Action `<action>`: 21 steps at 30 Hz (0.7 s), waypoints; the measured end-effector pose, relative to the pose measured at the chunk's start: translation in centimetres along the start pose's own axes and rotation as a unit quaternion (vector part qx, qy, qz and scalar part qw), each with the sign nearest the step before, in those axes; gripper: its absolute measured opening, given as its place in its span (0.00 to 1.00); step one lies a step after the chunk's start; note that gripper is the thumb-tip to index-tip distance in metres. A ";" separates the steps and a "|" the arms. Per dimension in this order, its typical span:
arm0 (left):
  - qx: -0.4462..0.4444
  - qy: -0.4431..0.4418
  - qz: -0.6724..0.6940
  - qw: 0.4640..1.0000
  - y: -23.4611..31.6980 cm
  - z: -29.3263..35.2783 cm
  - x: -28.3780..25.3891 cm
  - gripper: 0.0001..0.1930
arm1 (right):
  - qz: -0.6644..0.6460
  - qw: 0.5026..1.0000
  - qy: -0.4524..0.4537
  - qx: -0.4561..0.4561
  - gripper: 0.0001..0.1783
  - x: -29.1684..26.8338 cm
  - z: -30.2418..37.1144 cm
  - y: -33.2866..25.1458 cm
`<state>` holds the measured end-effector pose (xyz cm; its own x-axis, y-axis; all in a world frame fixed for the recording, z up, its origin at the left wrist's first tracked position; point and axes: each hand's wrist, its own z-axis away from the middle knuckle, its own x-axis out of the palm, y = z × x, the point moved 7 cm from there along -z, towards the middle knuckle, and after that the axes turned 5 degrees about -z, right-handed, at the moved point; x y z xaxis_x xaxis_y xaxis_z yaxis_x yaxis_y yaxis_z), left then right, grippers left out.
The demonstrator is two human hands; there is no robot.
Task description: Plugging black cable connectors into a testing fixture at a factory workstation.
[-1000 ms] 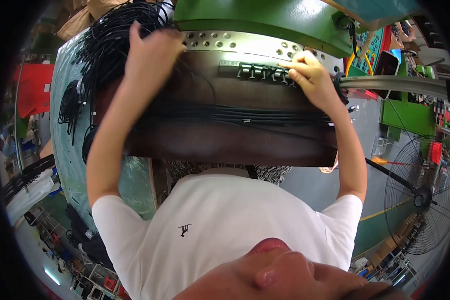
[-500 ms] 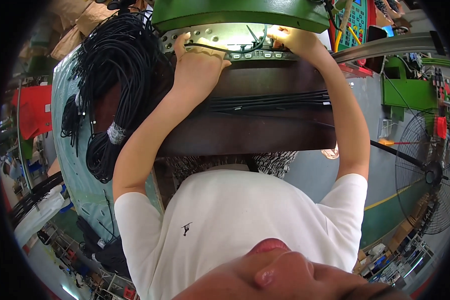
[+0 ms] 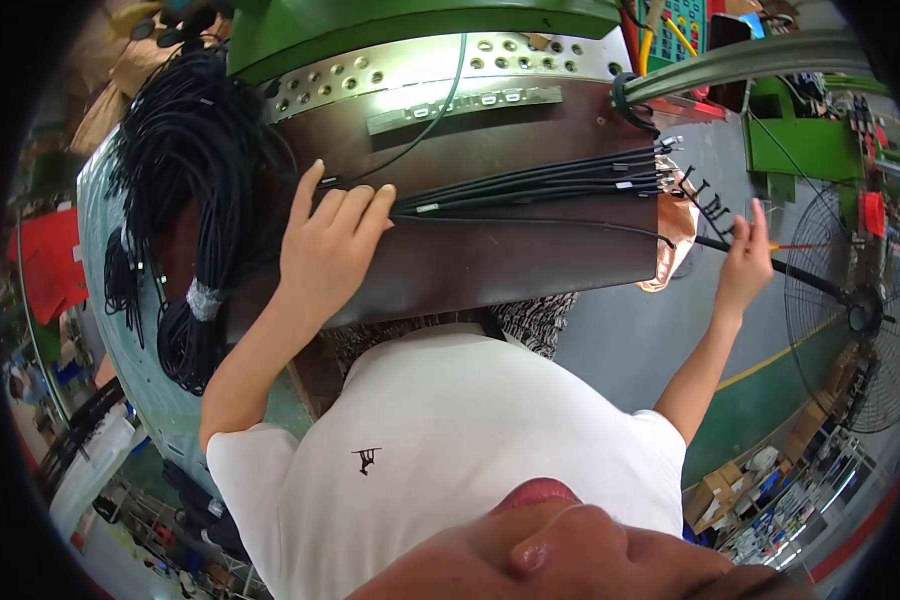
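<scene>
Several black cables (image 3: pixel 530 190) lie side by side across the brown table (image 3: pixel 450 275), their metal-tipped ends past its right edge. At their left end my left hand (image 3: pixel 330 240) lies with bent fingers closed on them, its little finger stretched out. One thin black cable (image 3: pixel 433 125) curves down from beneath the green machine to this hand. Out past the table, my right hand (image 3: pixel 746 265) has its fingers stretched up. A branched black plastic runner (image 3: pixel 711 207) is just left of its thumb; I cannot tell whether they touch. A metal mould bar (image 3: pixel 460 110) lies below the machine.
The green machine head (image 3: pixel 420 32) overhangs the perforated metal plate (image 3: pixel 335 82). Thick bundles of black cable (image 3: pixel 220 180) hang at the left. A copper-coloured bag (image 3: pixel 676 235) hangs at the table's right edge. Farther right stand a metal rail (image 3: pixel 750 68) and a fan (image 3: pixel 863 318).
Both hands have left the mould bar. The left came down to the cables; the right swung out past the table's right edge. The mould bar has shifted out from under the machine, towards me.
</scene>
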<state>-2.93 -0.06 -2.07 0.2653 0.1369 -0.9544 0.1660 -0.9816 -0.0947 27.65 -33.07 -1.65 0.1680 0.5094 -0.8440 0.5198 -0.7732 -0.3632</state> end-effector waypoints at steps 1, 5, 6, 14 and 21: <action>0.001 0.013 0.016 1.000 -0.4 -0.5 -0.1 0.11 | 0.004 1.000 0.003 0.004 0.16 0.7 0.8 0.8; -0.053 -0.005 0.138 0.989 -2.7 -1.7 -0.3 0.07 | -0.019 0.997 0.028 -0.072 0.16 2.4 4.6 -3.8; -0.073 -0.017 0.144 0.987 -3.0 -1.4 -0.4 0.08 | -0.150 0.987 0.035 -0.050 0.15 2.5 5.8 -5.8; 0.012 -0.020 -0.039 0.999 -0.1 -1.8 -0.3 0.10 | -0.188 0.935 -0.093 -0.286 0.15 5.8 8.1 -15.8; -0.008 -0.004 -0.076 0.997 1.1 -2.3 -3.6 0.12 | -0.171 0.945 -0.088 -0.263 0.14 6.0 8.2 -15.8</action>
<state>-1.52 -1.28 1.87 0.2278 0.2822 -0.9319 0.2179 -0.9476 -0.2337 13.56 -20.89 -4.16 -0.2034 0.5891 -0.7821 0.8706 -0.2566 -0.4197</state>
